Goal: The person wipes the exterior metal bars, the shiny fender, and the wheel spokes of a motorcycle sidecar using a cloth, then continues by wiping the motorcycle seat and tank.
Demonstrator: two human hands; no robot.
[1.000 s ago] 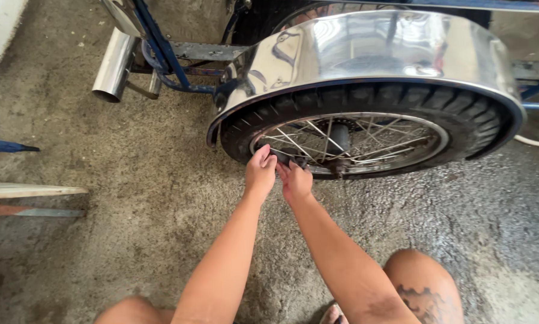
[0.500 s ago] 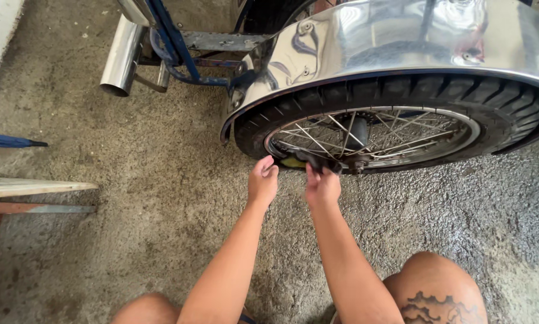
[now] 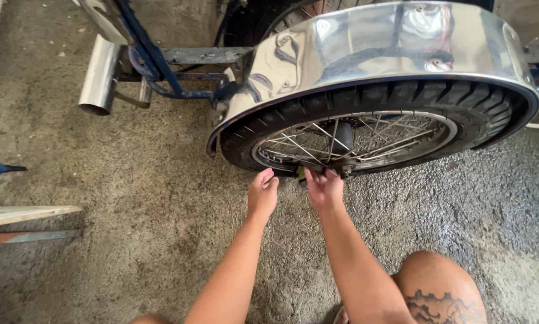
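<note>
Low down, left hand (image 3: 262,193) fingers loose, right hand (image 3: 324,186) pinching cloth (image 3: 301,173) at wheel rim (image 3: 353,169)

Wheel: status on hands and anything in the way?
Left hand at the tyre's lower edge, fingers curled, holding nothing visible. Right hand at the rim bottom, grip unclear. Chrome fender overhangs the wheel; spokes crowd the gap.

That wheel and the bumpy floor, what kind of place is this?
Probably a garage or a covered yard where a vehicle is kept and fixed. The floor is rough, damp concrete; a spoked wheel sits under a shiny metal fender, with an exhaust pipe beside it. Both hands work at the rim.
</note>
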